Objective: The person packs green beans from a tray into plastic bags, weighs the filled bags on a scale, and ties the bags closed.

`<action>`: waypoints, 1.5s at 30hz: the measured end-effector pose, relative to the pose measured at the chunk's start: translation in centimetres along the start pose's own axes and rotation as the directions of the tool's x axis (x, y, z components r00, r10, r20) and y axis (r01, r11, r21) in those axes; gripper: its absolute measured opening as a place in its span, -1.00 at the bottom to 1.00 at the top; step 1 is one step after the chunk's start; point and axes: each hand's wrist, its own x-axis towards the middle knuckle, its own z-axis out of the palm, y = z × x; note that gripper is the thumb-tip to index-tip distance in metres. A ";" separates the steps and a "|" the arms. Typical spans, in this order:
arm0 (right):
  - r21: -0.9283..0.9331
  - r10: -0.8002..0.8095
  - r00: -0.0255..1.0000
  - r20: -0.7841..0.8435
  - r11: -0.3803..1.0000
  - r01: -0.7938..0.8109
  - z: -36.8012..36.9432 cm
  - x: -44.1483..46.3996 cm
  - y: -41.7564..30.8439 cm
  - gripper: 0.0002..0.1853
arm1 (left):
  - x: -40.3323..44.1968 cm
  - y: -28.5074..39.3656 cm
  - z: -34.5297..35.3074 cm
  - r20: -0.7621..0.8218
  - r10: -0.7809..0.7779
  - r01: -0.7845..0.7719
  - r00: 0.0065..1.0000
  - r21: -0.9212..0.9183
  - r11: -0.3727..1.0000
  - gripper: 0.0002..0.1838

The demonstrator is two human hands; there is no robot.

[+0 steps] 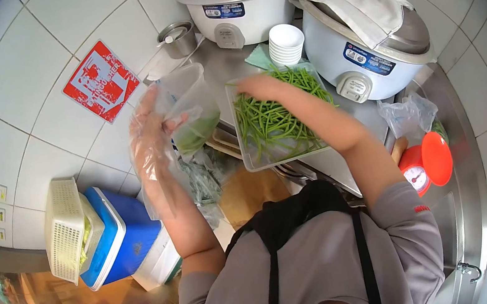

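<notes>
Head view: right hand (pixel 259 88) is down at the green beans (pixel 277 122), over the far-left corner of a translucent tray (pixel 239 133). Left hand (pixel 151 125) is outside the tray, off to its left, with a clear plastic bag (pixel 153 165) around the hand and part of the forearm.

Key relation: most of the beans lie right of the right-hand grip and nearer the body; a few are directly under the fingers. Right hand clearly the nearer one; left has the tray's left wall between it and the beans. No single long axis for the pile: thin pods crisscross, loosely heaped, thinner toward the near edge.

Right grip: fingers bent downward, tips lost among pods; can't tell if they're clamped on any. Left grip: thumb looks apart from the fingers, but film glare hides the contact, so can't tell whether it pinches plastic. Something green shows through clear plastic between left hand and tray; contents unclear.

Tray sits at the front of the metal counter (pixel 224 67). Just beyond it, stacked white bowls (pixel 287 45); farther back, a rice cooker (pixel 241 7). Red scale (pixel 413 174) well off to the right.
</notes>
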 end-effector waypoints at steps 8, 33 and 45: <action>0.008 0.173 0.984 0.041 0.985 -0.173 -6.8 -5.5 0.9 -0.75 | 0.8 -0.1 1.5 0.027 -0.038 0.037 0.999 0.046 0.998 -0.45; -0.650 0.411 0.906 -0.105 0.660 -0.375 5.4 -9.8 -2.6 -0.54 | -0.4 -1.6 5.4 0.101 -0.065 0.063 0.993 0.021 0.998 -0.43; -0.067 0.508 0.845 -0.167 0.849 -0.524 3.7 -11.7 -2.2 -0.59 | 0.2 -3.0 6.6 0.204 -0.083 0.098 0.975 -0.064 0.993 -0.44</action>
